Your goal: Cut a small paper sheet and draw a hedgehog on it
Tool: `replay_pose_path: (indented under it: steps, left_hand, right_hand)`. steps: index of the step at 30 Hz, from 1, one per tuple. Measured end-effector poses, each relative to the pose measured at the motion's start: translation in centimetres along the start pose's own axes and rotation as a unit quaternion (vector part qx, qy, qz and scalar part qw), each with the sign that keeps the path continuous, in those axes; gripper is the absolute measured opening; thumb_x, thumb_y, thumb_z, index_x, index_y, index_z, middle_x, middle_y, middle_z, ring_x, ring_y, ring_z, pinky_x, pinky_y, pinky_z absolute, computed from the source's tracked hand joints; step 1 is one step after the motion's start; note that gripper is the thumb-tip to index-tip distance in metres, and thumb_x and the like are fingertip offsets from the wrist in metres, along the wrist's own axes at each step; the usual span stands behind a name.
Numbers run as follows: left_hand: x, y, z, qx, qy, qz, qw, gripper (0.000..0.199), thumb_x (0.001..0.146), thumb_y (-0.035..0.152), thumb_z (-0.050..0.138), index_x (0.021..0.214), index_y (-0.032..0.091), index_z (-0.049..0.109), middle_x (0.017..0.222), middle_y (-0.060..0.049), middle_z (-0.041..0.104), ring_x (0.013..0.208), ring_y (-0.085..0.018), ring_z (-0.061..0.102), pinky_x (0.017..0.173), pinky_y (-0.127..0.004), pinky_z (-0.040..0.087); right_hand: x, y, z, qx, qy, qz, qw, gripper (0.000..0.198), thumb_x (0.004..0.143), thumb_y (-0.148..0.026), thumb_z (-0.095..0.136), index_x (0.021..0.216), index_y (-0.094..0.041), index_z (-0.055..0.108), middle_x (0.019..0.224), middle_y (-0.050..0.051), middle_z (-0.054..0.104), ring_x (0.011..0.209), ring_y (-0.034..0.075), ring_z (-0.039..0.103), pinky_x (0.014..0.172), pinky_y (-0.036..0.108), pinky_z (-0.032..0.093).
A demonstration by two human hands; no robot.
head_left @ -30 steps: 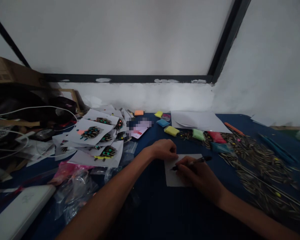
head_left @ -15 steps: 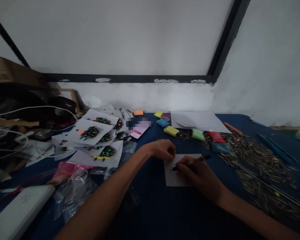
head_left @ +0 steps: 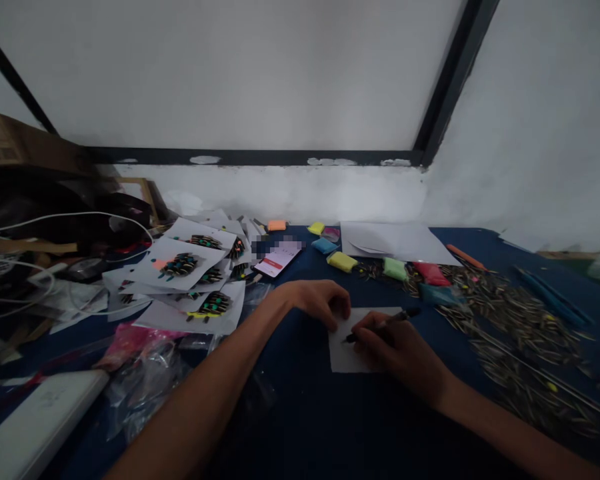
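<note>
A small sheet of white paper (head_left: 344, 360) lies flat on the blue tabletop in front of me. My right hand (head_left: 393, 343) grips a black pen (head_left: 391, 320), its tip down at the paper and its rear end pointing right. Across the sheet's upper left corner rests my left hand (head_left: 323, 300), empty, with bent fingers and the thumb apart from them. Any marks under the pen tip are too faint to read.
Left, white sheets carry seed-like pieces stuck with coloured clay (head_left: 215, 303); plastic bags (head_left: 147, 380) and a white box (head_left: 45, 420) lie nearer. A phone (head_left: 279, 259), coloured packets (head_left: 343, 261) and larger paper (head_left: 400, 241) sit behind; loose dark seeds (head_left: 520, 320) spread right.
My left hand has shifted slightly left, and its thumb has spread away from the curled fingers onto the paper. My right hand and the pen stay nearly in place.
</note>
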State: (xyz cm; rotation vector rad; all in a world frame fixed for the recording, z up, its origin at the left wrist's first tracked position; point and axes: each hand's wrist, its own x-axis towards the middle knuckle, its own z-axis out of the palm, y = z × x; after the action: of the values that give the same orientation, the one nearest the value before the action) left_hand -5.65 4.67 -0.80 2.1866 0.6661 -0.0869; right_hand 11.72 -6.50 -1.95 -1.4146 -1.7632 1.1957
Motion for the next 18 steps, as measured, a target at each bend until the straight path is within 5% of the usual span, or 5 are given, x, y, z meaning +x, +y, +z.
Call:
replay_pose_path:
  steps: [5, 18]
  left_hand:
    - [-0.8, 1.0, -0.1, 0.031, 0.003, -0.035, 0.999, 0.047, 0.055, 0.032, 0.077, 0.097, 0.019, 0.061, 0.092, 0.000, 0.057, 0.090, -0.018, 0.053, 0.071, -0.025, 0.043]
    - [-0.7, 1.4, -0.1, 0.106, -0.002, -0.037, 0.994, 0.051, 0.054, 0.037, 0.077, 0.099, 0.021, 0.059, 0.099, -0.002, 0.056, 0.101, -0.020, 0.050, 0.079, -0.026, 0.043]
  right_hand:
    - [-0.2, -0.1, 0.0, -0.001, -0.003, 0.002, 1.000, 0.023, 0.086, -0.039, 0.050, 0.079, -0.018, 0.056, 0.066, -0.001, 0.062, 0.052, 0.011, 0.056, 0.048, 0.021, 0.041]
    - [-0.2, -0.3, -0.4, -0.029, -0.008, -0.008, 1.000, 0.024, 0.087, -0.037, 0.048, 0.075, -0.018, 0.057, 0.065, -0.001, 0.060, 0.051, 0.010, 0.056, 0.048, 0.021, 0.042]
